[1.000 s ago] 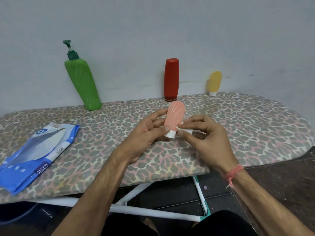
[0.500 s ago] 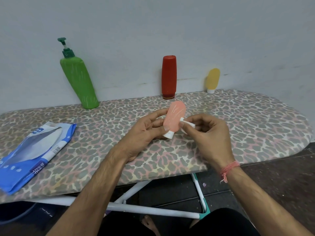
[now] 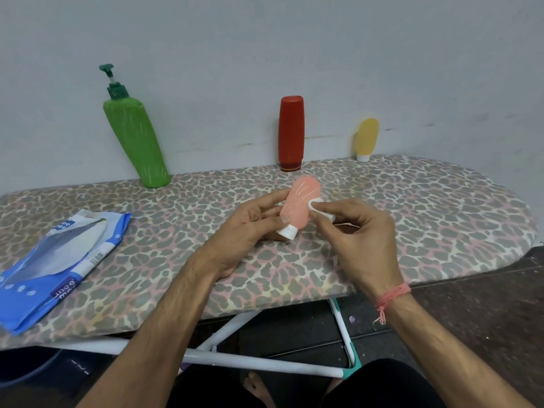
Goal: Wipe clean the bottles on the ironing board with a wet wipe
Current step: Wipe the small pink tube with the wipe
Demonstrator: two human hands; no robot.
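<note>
So, head view: left hand grips pink bottle above ironing board centre, cap at 7 o'clock; right hand pinches wet wipe against its 3 o'clock side.

The wet wipe is mostly hidden inside the right hand. Left of it, the blue packet is cropped, its lettering unreadable.
</note>
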